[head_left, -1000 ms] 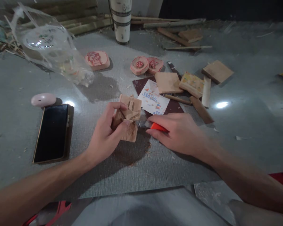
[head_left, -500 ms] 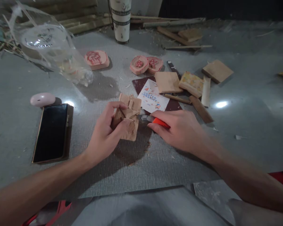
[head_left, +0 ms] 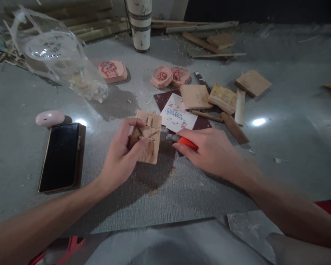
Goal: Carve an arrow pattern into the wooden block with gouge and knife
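Note:
My left hand (head_left: pixel 121 156) is closed round a flat carved wooden block (head_left: pixel 149 140), holding it tilted above the grey table (head_left: pixel 278 147); cut grooves show on its face. Just to its right, my right hand (head_left: pixel 209 151) grips an orange-handled knife (head_left: pixel 186 142), whose metal blade points left at the block's edge. Reddish wood dust (head_left: pixel 165 176) lies on the table below both hands.
A black phone (head_left: pixel 61 156) and a pink oval case (head_left: pixel 49 118) lie at left. A clear plastic bag (head_left: pixel 57 59) sits at back left, a paper cup (head_left: pixel 140 24) behind. Drawn-on wooden discs (head_left: pixel 171 76), sandpaper with a card (head_left: pixel 178 114) and several wood pieces (head_left: pixel 252 82) lie beyond.
My left hand has turned the block so more of its carved face shows. My right hand with the knife drew slightly right, away from the block.

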Demonstrator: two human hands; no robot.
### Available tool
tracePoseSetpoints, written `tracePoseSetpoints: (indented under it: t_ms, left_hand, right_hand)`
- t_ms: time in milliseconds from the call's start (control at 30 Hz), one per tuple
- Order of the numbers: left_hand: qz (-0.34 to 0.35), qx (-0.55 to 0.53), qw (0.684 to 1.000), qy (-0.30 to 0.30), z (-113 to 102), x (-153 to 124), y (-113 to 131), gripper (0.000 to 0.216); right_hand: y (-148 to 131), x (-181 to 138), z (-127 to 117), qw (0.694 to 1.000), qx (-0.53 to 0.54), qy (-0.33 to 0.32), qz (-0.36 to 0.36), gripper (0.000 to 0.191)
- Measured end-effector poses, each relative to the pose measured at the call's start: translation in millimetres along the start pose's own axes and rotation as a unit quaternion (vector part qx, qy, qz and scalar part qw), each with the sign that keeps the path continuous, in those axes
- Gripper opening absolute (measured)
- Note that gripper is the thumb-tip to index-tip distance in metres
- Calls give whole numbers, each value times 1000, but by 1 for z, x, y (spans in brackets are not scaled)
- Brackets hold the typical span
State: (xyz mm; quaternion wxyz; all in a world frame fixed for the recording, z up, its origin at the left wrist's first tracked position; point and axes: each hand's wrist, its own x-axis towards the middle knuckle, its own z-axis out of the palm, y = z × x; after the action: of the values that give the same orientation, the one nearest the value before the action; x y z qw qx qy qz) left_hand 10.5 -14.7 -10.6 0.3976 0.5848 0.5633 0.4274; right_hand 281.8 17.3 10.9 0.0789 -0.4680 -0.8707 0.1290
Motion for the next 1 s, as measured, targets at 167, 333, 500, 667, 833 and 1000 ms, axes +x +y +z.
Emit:
tracePoseSetpoints:
  t_ms: [167, 333, 500, 667, 833, 1000]
  left_hand:
    - [10, 22, 999, -25, 0, -1, 1, 22]
    - [-5, 8, 1000, -11, 0, -1, 0, 23]
    - [-2, 6, 1000, -14, 0, 0, 0, 22]
    - [11, 21, 999, -25, 0, -2, 0, 22]
    - [28, 34, 998, -37, 1, -6, -3, 22]
    - [39, 45, 998, -34, 1, -6, -2, 21]
  right_hand:
    - [-3, -2, 2, 1000, 11, -2, -15, 35]
    - [1, 2, -2, 999, -6, 21, 25, 39]
    - [6, 4, -5, 999, -3, 43, 34, 38]
    - [-1, -1, 3, 999, 24, -12, -28, 35]
    - [-5, -1, 6, 999, 21, -35, -13, 37]
    - [-5, 1, 4, 998, 18, -55, -13, 38]
